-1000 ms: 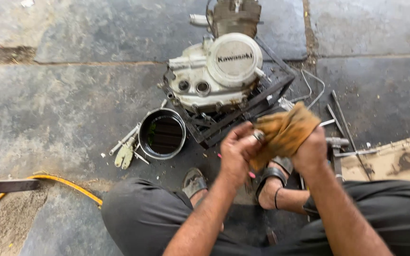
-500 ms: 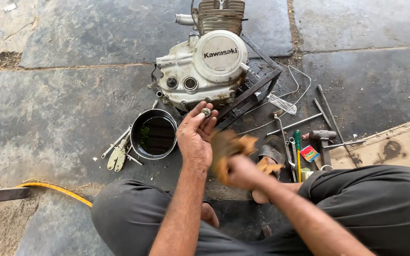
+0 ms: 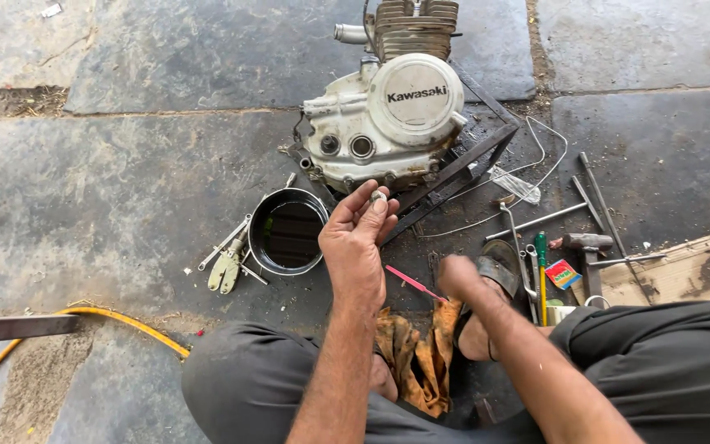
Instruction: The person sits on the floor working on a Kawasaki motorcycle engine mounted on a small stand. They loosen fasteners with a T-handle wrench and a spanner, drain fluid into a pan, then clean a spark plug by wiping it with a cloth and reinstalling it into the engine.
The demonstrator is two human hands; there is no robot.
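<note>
Pinching one small metal part (image 3: 378,197), left hand (image 3: 355,238) nears one engine (image 3: 388,123); right hand (image 3: 459,275) fisted, contents unclear.

A small flat packet (image 3: 564,274), printed in red, blue and yellow, lies on the stone floor at the right of the frame among the tools. Upper centre, the engine's round off-white cover (image 3: 415,99) carries dark lettering across its middle. No signs or screens show.
</note>
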